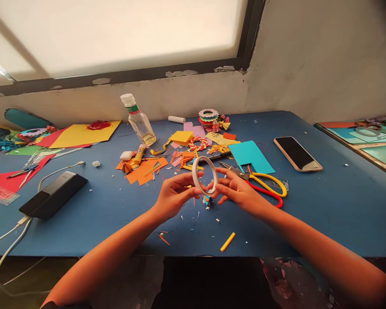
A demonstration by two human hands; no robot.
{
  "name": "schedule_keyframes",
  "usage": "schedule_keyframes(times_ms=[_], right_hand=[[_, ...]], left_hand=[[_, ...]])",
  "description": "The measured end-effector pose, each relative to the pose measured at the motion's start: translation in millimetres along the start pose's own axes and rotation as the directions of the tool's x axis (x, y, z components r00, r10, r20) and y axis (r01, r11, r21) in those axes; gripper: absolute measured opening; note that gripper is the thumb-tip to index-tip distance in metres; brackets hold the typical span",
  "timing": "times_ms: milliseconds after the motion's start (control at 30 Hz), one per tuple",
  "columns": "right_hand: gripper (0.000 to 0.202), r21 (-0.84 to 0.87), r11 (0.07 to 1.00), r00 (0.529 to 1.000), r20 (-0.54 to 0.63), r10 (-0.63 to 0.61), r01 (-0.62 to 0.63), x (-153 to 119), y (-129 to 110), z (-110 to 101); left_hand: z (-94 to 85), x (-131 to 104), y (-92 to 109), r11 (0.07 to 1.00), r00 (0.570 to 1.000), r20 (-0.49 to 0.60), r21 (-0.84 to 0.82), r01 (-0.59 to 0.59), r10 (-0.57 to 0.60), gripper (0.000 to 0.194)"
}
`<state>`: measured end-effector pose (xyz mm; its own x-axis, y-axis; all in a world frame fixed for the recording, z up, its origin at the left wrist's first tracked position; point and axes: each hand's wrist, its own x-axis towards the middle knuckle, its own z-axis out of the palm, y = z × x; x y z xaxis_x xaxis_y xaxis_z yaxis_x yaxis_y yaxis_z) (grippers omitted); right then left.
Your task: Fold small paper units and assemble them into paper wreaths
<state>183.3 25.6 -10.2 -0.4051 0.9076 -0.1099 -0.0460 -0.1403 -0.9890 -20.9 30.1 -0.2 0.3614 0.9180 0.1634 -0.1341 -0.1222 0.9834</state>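
A roll of white tape (195,175) is held upright between my two hands, over the blue table (116,223). My left hand (173,195) grips its lower left side with thumb and fingers. On its lower right side, my right hand (239,191) holds the ring with the thumb in front. Just beyond my right hand lie scissors (278,182) with yellow and red handles and a sheet of blue paper (254,155). Orange paper scraps (144,171) are spread beyond my left hand. A small folded paper piece (207,201) sits below the roll.
A clear bottle (142,126) stands at the back, left of a stack of paper rings (208,118). At the left are a black power bank (54,195) with white cables and red paper (3,182). A phone (297,153) lies at the right, and a yellow strip (227,242) near the front edge.
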Motion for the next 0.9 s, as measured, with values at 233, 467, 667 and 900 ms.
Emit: schedule_keyframes(times_ms=[233,467,667,900], right_hand=[[0.024,-0.185,0.97,0.985,-0.042,-0.169,0.159,-2.7,3.6,-2.2],[0.03,-0.052,0.988,0.987,-0.066,-0.149,0.145,-4.3,-1.3,-1.0],[0.028,0.199,0.98,0.998,-0.069,-0.007,0.021,0.9,3.4,-3.4],[0.033,-0.363,0.896,0.931,-0.158,-0.33,0.256,-1.9,3.7,-8.0]], left_hand=[[-0.8,-3.6,-0.5,0.999,0.988,0.152,-0.01,0.036,-0.034,0.028],[-4.0,-2.4,-4.3,0.998,0.997,0.067,-0.036,-0.048,0.05,0.028],[0.1,-6.2,-6.4,0.974,0.984,0.145,0.184,-0.131,0.105,0.022],[4.7,-11.4,2.0,0.953,0.963,0.259,0.267,-0.144,0.073,0.02]])
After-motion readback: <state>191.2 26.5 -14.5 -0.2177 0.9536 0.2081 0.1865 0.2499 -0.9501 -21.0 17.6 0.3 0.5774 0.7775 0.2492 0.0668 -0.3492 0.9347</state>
